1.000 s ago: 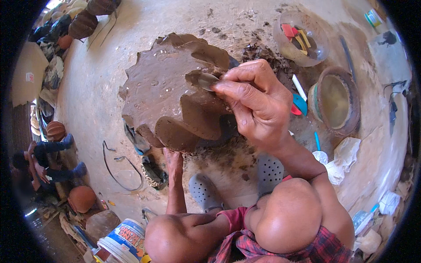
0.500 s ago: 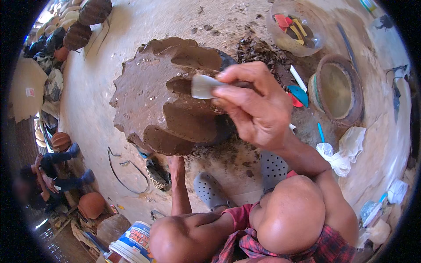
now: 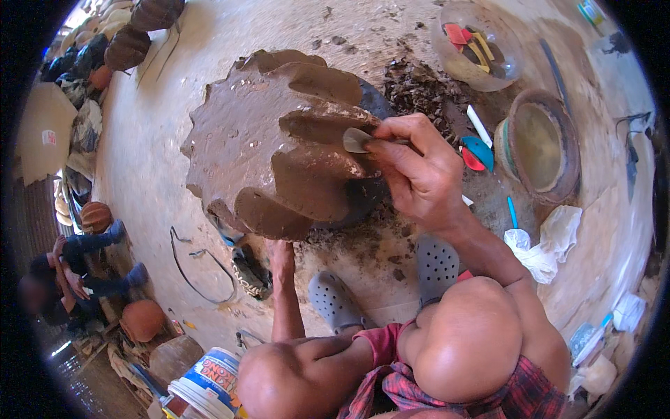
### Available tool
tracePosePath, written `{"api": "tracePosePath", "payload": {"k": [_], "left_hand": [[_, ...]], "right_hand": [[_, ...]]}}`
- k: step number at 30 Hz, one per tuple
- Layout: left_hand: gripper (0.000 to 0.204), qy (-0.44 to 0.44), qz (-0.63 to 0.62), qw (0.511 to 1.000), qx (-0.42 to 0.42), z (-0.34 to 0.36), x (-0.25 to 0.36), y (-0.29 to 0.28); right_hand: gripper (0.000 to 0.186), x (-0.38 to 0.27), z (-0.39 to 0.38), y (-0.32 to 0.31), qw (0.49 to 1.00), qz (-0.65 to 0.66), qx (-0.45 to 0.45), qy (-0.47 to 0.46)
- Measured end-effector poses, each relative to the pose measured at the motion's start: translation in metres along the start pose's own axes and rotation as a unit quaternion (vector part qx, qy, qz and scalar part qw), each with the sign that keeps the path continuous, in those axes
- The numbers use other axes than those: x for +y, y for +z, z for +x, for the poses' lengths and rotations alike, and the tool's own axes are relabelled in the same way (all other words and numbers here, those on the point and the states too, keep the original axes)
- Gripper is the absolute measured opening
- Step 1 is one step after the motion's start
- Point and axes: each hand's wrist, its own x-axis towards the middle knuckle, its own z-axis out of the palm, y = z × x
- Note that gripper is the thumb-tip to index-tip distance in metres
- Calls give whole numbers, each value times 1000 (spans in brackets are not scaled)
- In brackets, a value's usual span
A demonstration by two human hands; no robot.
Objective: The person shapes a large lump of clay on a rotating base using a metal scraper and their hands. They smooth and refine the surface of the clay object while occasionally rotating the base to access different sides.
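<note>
Big fluted clay piece (image 3: 234, 143), small scraper (image 3: 356, 140) up against its edge

So the brown clay sits just left of the right hand's fingers (image 3: 403, 127), round pot (image 3: 504, 150) of cloudy liquid is off to their right, clear bowl (image 3: 447, 59) with red and yellow bits is up-right of them. Left hand (image 3: 280, 250) is mostly hidden under the clay, can't tell its grip. Right fingers are pinching that thin grey scraper, tip pointing left.

Pitted clay pot (image 3: 234, 150), smooth scraper (image 3: 355, 140)
</note>
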Motion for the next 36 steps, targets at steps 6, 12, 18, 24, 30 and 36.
{"api": "tracePosePath", "payload": {"k": [6,12,18,24,30,36], "left_hand": [[46,24,95,995,-10,4,-4,-8],[45,-20,-1,1000,-15,7,-10,-8],[52,-19,12,1000,-10,10,-7,-6],[66,-39,-8,999,3,5,1,-4],[65,5,105,993,-55,14,-15,-19],[75,23,70,994,-79,25,-37,-30]], "right_hand": [[31,-8,19,-1,998,27,34,-51],[32,-20,45,11,997,38,29,-67],[38,-23,44,7,998,25,3,-54],[41,-12,23,7,999,34,-4,-34],[36,25,-37,16,1000,18,-10,18],[31,52,-80,22,997,27,-26,72]]}}
